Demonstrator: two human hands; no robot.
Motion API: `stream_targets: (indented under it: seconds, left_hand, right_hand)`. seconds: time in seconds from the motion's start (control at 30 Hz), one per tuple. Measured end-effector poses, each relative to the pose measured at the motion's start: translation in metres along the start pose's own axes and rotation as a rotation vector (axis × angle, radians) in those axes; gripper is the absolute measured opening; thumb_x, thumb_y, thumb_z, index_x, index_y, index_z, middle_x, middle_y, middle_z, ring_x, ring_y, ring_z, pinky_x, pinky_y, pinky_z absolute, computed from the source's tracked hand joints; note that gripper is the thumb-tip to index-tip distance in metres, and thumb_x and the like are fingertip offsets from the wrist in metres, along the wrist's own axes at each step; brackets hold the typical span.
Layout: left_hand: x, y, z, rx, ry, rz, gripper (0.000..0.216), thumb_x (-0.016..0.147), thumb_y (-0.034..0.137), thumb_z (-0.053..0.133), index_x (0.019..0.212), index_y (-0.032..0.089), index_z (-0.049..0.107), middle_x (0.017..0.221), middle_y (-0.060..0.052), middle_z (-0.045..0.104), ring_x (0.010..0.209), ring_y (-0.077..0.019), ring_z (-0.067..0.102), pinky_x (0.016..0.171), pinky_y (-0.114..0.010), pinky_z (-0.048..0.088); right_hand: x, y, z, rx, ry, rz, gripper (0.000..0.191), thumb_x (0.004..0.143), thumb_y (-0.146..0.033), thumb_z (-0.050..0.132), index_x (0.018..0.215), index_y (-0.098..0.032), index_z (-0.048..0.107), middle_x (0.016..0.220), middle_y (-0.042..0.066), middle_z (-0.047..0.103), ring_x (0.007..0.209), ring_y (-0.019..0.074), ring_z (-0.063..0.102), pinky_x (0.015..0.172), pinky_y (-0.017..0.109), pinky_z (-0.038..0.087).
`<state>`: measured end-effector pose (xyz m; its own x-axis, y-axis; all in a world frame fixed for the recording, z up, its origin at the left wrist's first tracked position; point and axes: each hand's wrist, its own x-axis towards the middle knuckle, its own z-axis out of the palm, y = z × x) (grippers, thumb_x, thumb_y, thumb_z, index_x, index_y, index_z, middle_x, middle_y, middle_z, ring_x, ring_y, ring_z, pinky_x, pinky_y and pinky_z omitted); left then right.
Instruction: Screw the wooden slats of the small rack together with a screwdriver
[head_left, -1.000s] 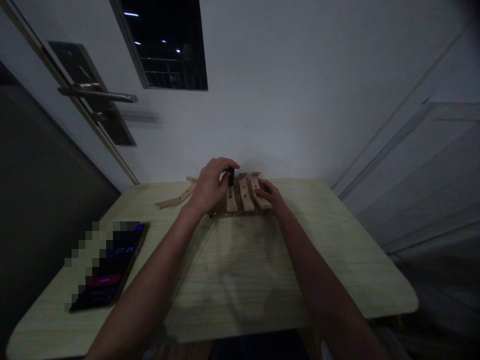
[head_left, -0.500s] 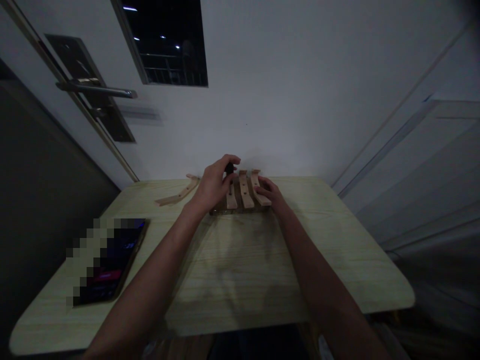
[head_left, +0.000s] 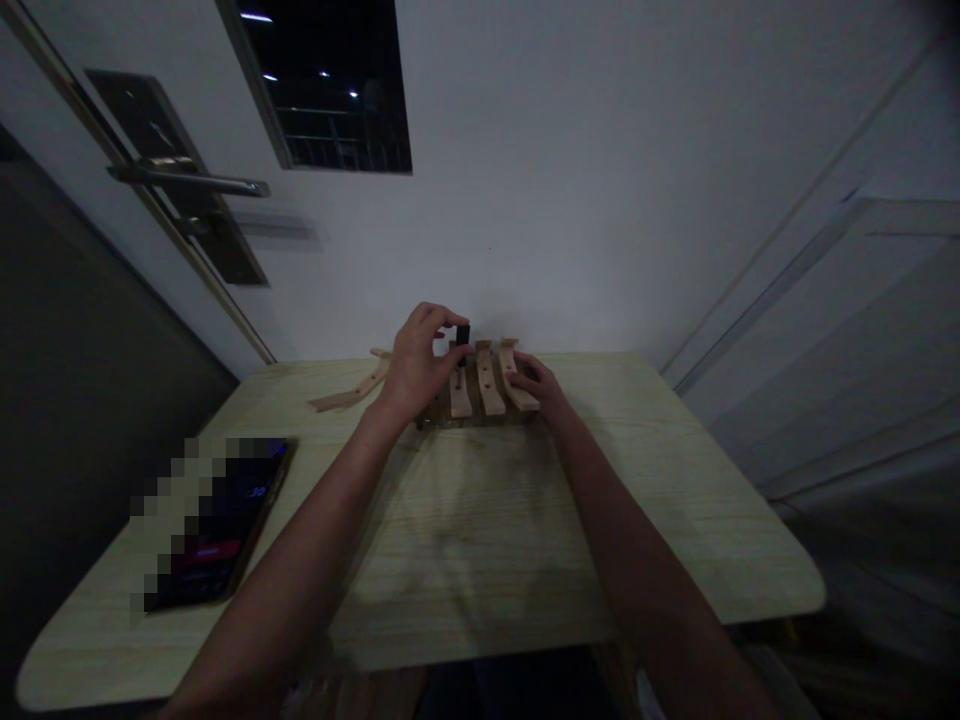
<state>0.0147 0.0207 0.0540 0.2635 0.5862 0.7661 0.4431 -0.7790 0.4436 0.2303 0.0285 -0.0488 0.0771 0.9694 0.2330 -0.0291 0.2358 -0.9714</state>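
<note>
A small wooden assembly of curved slats lies at the far middle of the pale wooden table. My left hand pinches the top of a short black tool that stands upright on the leftmost slat. Over on the assembly's right side, my right hand rests with its fingers laid across the rightmost slat, holding it down. One loose curved slat lies on the table to the left of my left hand.
A dark phone with a lit screen lies at the table's near left. A white wall stands right behind the table, with a dark window above. A door with a metal lever handle is at the left.
My left hand's fingers have shifted round the top of the black tool, which stays upright on the same slat. My right hand and the slats have not moved.
</note>
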Motion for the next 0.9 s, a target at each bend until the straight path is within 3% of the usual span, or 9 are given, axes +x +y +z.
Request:
stream_targets:
  seconds: [0.2, 0.37, 0.47, 0.73, 0.9]
  left_hand:
    - [0.0, 0.003, 0.0, 0.038, -0.03, 0.009, 0.025, 0.075, 0.006, 0.062, 0.096, 0.019, 0.059, 0.086, -0.001, 0.056, 0.077, -0.0121, 0.055, 0.069, -0.026, 0.049]
    - [-0.002, 0.003, 0.001, 0.027, -0.014, 0.0, 0.023, 0.074, 0.021, 0.073, 0.091, 0.019, 0.058, 0.082, 0.001, 0.057, 0.071, -0.0112, 0.053, 0.064, -0.025, 0.047]
    - [-0.001, 0.002, 0.0, 0.027, -0.009, -0.011, 0.02, 0.074, 0.018, 0.072, 0.088, 0.019, 0.058, 0.079, 0.001, 0.057, 0.068, -0.0103, 0.053, 0.063, -0.024, 0.046]
    - [-0.001, 0.008, -0.002, -0.004, -0.084, -0.04, 0.026, 0.078, 0.007, 0.053, 0.101, 0.019, 0.06, 0.091, -0.002, 0.065, 0.08, -0.0131, 0.062, 0.071, -0.026, 0.051]
    - [-0.002, 0.008, -0.003, 0.012, -0.104, -0.02, 0.027, 0.079, 0.008, 0.052, 0.103, 0.02, 0.06, 0.09, -0.001, 0.066, 0.082, -0.0134, 0.062, 0.071, -0.026, 0.05]
  right_hand:
    - [-0.002, -0.003, 0.001, 0.009, 0.021, 0.023, 0.055, 0.057, -0.041, 0.075, 0.107, -0.021, 0.064, 0.113, 0.007, 0.068, 0.108, 0.0272, 0.06, 0.099, 0.046, 0.043]
    - [-0.004, -0.006, 0.002, 0.017, -0.02, 0.019, 0.055, 0.059, -0.044, 0.075, 0.107, -0.021, 0.064, 0.115, 0.008, 0.067, 0.109, 0.0276, 0.06, 0.099, 0.046, 0.043]
    - [-0.004, -0.006, 0.002, -0.002, -0.007, 0.011, 0.055, 0.058, -0.045, 0.075, 0.106, -0.021, 0.064, 0.115, 0.008, 0.067, 0.11, 0.0275, 0.059, 0.1, 0.046, 0.042]
    - [-0.004, -0.007, 0.002, 0.03, 0.004, 0.025, 0.055, 0.057, -0.04, 0.076, 0.106, -0.019, 0.063, 0.114, 0.008, 0.066, 0.107, 0.027, 0.06, 0.099, 0.045, 0.043]
    - [-0.007, -0.013, 0.002, -0.002, -0.022, 0.022, 0.053, 0.061, -0.042, 0.074, 0.109, -0.021, 0.063, 0.116, 0.007, 0.066, 0.109, 0.0265, 0.059, 0.1, 0.045, 0.043]
